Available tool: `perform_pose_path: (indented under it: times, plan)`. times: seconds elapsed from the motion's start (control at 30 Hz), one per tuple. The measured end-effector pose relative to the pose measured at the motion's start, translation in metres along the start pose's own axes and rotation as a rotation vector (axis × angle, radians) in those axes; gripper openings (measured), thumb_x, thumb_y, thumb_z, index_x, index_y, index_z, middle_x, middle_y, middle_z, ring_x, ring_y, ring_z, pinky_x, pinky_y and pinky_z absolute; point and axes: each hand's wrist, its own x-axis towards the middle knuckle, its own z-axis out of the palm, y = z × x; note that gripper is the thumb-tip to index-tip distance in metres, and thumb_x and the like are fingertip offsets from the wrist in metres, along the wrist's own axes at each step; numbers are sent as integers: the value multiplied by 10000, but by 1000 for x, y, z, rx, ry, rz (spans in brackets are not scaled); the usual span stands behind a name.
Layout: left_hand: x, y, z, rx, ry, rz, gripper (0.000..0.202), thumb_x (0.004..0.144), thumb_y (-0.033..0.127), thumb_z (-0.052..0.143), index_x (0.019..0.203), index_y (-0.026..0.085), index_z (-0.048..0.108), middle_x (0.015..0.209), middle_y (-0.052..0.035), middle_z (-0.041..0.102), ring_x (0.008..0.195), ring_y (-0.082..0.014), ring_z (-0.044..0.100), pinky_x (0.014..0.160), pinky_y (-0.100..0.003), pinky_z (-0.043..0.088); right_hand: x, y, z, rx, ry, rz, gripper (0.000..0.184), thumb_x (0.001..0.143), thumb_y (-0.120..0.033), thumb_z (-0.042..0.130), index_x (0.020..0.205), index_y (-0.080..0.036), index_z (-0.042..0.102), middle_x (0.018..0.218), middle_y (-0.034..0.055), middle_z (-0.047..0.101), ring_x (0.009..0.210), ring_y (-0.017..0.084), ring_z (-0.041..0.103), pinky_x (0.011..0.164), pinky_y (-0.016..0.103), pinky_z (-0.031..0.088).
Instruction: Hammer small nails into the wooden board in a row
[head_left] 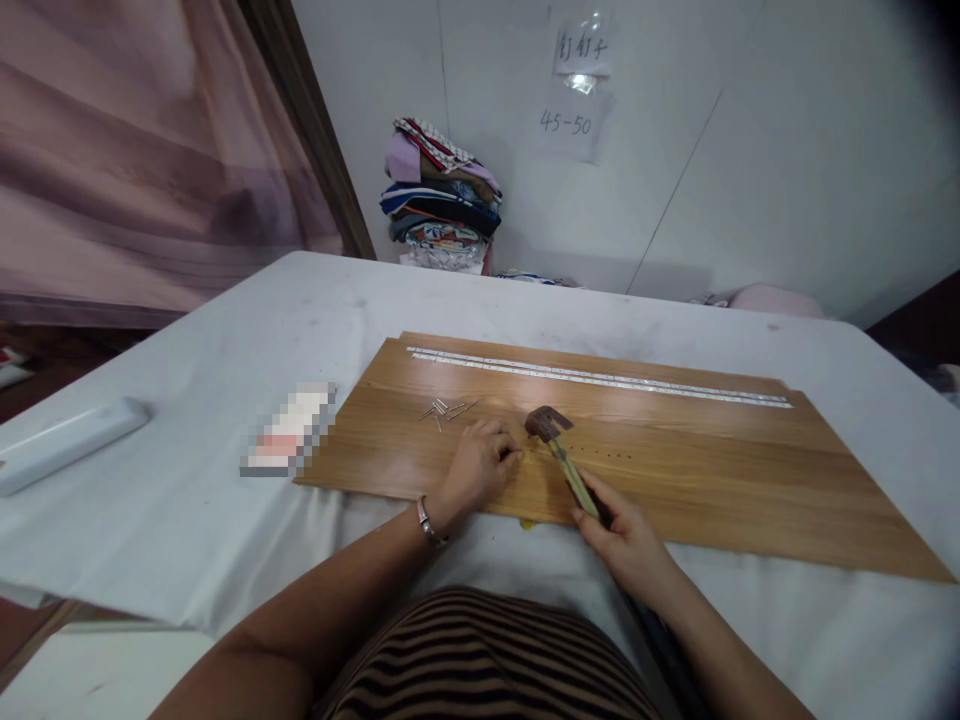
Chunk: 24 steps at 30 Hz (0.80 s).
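A wooden board lies flat across the table in front of me. My right hand is wrapped round the handle of a claw hammer, whose rusty head is over the middle of the board. Just left of the hammer head, my left hand rests on the board with its fingers curled in. Whatever its fingertips pinch is too small or hidden to make out. Beyond that hand lies a small pile of loose nails. A row of small dark dots runs along the wood right of the hammer.
Two white strips lie along the board's far side. A blurred phone-like object sits left of the board, and a long white object farther left. The table has a white cover. Folded clothes are stacked by the wall.
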Motion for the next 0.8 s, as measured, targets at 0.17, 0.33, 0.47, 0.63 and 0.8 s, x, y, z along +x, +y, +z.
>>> perform_pose_path:
  times: [0.17, 0.33, 0.47, 0.63, 0.8]
  plan:
    - [0, -2, 2, 7, 14, 8, 126, 889, 177, 723, 778, 217, 769, 852, -38, 685, 913, -214, 613, 884, -364, 447, 0, 3, 1, -18, 0, 27, 520, 879, -293, 635, 1384, -209, 721, 1346, 105, 758, 1234, 290, 715, 1101, 465, 546]
    - [-1, -1, 2, -10, 4, 6, 129, 894, 173, 713, 784, 217, 764, 871, -38, 705, 918, -213, 623, 891, -374, 446, 1, 5, 1, 0, -1, 41, 533, 868, -286, 650, 1392, -210, 715, 1362, 109, 748, 1249, 292, 701, 1121, 475, 524]
    - [-2, 4, -4, -5, -29, -12, 125, 890, 178, 722, 770, 207, 747, 861, -42, 696, 934, -218, 626, 892, -373, 454, 3, 1, -2, 64, 26, 72, 516, 855, -329, 672, 1351, -202, 732, 1282, 98, 774, 1197, 287, 712, 1096, 466, 537]
    - [-3, 9, -7, 15, -52, -14, 121, 902, 179, 702, 788, 210, 727, 892, -40, 696, 963, -216, 630, 910, -375, 457, 5, -3, -4, 132, 65, 141, 512, 819, -355, 686, 1299, -187, 744, 1043, 71, 785, 959, 250, 723, 842, 378, 613]
    - [-5, 12, -6, 23, -90, -22, 116, 905, 168, 687, 798, 203, 715, 933, -50, 711, 1001, -231, 628, 924, -392, 455, 3, -10, -3, 139, 23, 212, 536, 797, -368, 684, 1305, -203, 733, 872, 37, 720, 602, 142, 553, 516, 252, 471]
